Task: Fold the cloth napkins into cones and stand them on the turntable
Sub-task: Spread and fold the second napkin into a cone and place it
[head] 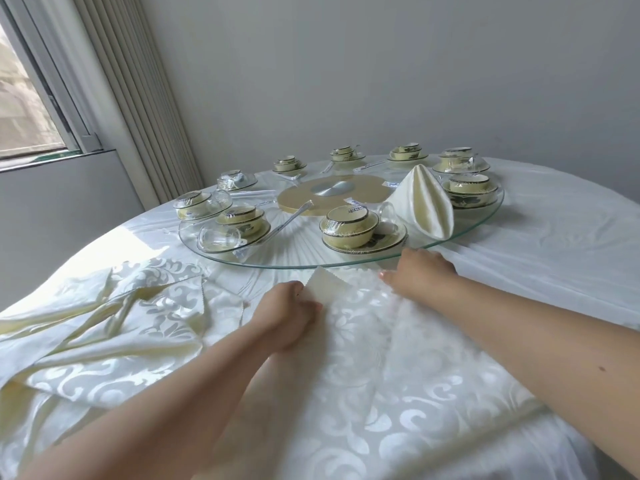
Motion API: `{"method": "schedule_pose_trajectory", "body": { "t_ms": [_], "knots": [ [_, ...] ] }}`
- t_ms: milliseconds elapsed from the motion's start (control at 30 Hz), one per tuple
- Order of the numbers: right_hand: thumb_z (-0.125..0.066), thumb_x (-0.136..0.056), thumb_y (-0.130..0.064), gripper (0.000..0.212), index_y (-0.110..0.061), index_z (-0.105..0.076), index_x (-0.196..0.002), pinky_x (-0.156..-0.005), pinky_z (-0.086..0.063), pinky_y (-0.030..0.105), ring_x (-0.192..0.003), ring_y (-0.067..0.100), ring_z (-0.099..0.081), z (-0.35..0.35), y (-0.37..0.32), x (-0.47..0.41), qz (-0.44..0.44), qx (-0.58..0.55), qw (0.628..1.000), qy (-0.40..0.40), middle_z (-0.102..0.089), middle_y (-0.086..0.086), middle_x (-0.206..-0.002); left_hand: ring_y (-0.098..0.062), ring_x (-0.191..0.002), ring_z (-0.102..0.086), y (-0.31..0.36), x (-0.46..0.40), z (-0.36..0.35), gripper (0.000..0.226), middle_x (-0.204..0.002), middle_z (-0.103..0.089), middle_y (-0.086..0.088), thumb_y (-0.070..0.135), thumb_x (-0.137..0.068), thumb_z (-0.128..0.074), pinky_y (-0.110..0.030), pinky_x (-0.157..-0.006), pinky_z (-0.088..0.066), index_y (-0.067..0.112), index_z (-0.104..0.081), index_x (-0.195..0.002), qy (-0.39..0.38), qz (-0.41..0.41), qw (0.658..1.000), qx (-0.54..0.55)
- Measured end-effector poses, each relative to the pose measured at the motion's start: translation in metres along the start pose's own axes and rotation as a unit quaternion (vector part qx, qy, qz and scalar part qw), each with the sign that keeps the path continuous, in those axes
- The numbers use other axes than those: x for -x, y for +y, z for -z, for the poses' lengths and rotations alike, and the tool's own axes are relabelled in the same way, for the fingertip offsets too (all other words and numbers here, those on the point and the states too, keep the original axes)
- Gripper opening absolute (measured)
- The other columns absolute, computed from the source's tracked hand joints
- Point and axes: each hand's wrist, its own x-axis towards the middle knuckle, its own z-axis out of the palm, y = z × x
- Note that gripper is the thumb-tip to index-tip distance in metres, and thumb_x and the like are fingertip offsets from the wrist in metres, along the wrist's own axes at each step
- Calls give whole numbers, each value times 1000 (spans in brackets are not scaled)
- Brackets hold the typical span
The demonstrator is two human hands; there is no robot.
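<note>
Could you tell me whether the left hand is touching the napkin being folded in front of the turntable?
Touching. The head view shows the left hand pinching the napkin near its turned-over corner.

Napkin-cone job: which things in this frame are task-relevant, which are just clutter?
In play:
- napkin being folded
- left hand pinching it
- right hand pressing it
- finished cone
- glass turntable
- spare napkins

Just there:
- wrapped bowl sets
- window
- blinds
</note>
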Motion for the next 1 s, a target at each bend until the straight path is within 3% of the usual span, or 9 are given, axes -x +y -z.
{"method": "schedule_pose_trajectory", "body": {
  "t_ms": [233,300,367,433,533,667,767,900,1000],
  "knots": [
    [-71,-83,-38,53,-6,-56,-122,-85,-41,28,-109,24,-55,17,-5,5,17,-273,952,-136,-58,7,-120,-10,-58,-39,-8,12,-5,39,-62,-44,6,30,-88,-62,-28,-50,-25,19,-35,-63,46,-50,998,16],
    [-71,-85,-23,31,-10,-57,-110,-64,-39,24,-78,15,-51,26,-8,12,64,-352,916,-181,-57,3,-93,-10,-57,-36,-9,17,-1,40,-60,-41,6,29,-89,-62,-27,-50,-24,19,-33,-63,35,-69,997,20],
    [-66,-87,-9,25,-17,-56,-109,-53,-34,19,-68,11,-44,33,-7,14,103,-453,859,-215,-52,-1,-83,-10,-55,-33,-10,21,1,41,-59,-38,6,28,-90,-61,-25,-47,-21,19,-31,-63,26,-83,996,33],
    [-61,-88,1,26,-17,-61,-106,-66,-41,15,-82,11,-53,38,-5,15,167,-487,833,-203,-60,-2,-92,-11,-54,-30,-13,22,3,42,-59,-35,6,27,-90,-61,-25,-48,-21,18,-30,-64,24,-89,994,55],
    [-61,-87,1,22,-17,-69,-98,-89,-43,19,-95,8,-58,39,-3,12,209,-461,845,-171,-67,-4,-99,-12,-54,-30,-13,18,4,41,-59,-34,6,25,-90,-61,-29,-50,-21,18,-30,-63,38,-87,993,73],
    [-72,-79,-12,19,-17,-71,-97,-66,-38,17,-76,6,-50,31,-3,12,198,-407,874,-179,-63,-6,-86,-12,-53,-32,-10,11,2,39,-58,-35,6,24,-90,-60,-28,-49,-22,18,-32,-63,47,-83,993,64],
    [-71,-81,-3,13,-15,-69,-84,-77,-44,20,-85,9,-57,28,-9,11,223,-453,861,-69,-62,-2,-90,-14,-55,-30,-9,4,3,38,-58,-33,5,24,-90,-60,-27,-48,-20,17,-33,-65,58,-104,991,60],
    [-69,-72,-19,22,-11,-69,-92,-89,-48,30,-94,17,-67,32,-13,10,245,-492,811,-201,-70,9,-95,-10,-63,-43,-9,-9,3,29,-70,-47,6,24,-90,-60,-19,-49,-25,22,-43,-67,95,-100,990,43],
    [-67,-69,-18,24,-6,-68,-90,-84,-52,34,-82,21,-67,29,-15,10,241,-515,792,-224,-68,11,-88,-20,-95,-53,-19,-21,-5,15,-101,-55,0,27,-86,-62,-25,-67,-35,33,-54,-75,112,-45,991,58]
  ]
}}
